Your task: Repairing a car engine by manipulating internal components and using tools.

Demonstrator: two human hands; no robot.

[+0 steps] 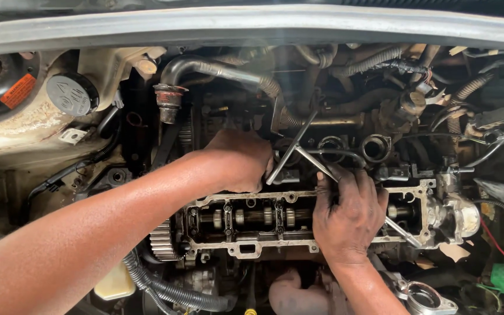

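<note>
Steel bars of a cross-shaped wrench (298, 153) meet just above the open cylinder head (246, 248), at the picture's centre. The right hand (348, 213), at four o'clock from that crossing, has its fingers clamped on one bar. The left hand (241, 160), at nine o'clock, presses against the engine; whether its fingers grip anything cannot be told. A toothed cam sprocket (163, 240) sits at the head's nine o'clock end.

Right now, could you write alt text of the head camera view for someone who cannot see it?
Two bare hands work over an open car engine: the right hand rests on a metal cross-shaped wrench and the left hand is at its other end. Below them lies an exposed camshaft with a toothed gear at its left end.
</note>
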